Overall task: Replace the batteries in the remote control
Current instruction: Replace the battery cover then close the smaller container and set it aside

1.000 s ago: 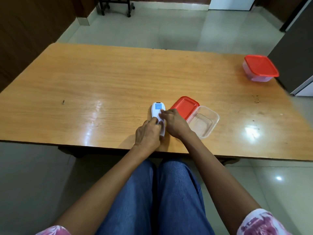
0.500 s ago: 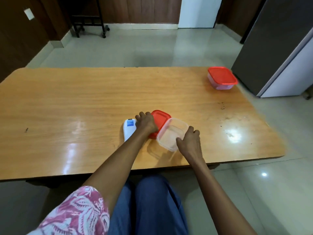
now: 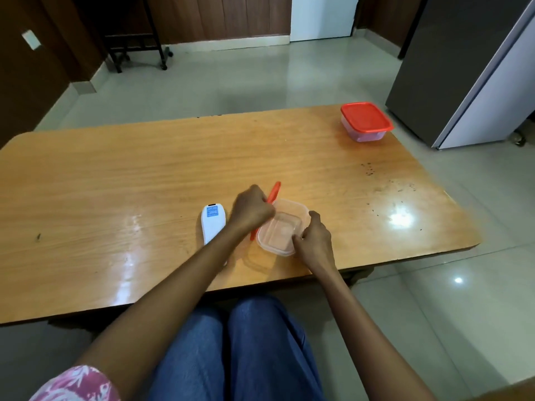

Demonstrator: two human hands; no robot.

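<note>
Nearest the person, at the front edge of the glossy wooden table (image 3: 115, 180), the right hand (image 3: 314, 244) has its grip closed on the near rim of an open clear plastic tub (image 3: 279, 228), which looks lifted and tilted. Just beyond, the left hand (image 3: 251, 211) is clenched on a flat red plastic lid (image 3: 273, 193), held edge-up against the tub's left side. Just left of that hand lies the white oval remote control (image 3: 212, 224), flat on the table, released by both hands; its face carries a blue patch, and I cannot tell whether the battery cover is on. No loose batteries show. My guess is that the swap is either finished or paused, with the tub being closed. Well apart, at the far right corner, sits a second tub with its red lid shut (image 3: 366, 121).
</note>
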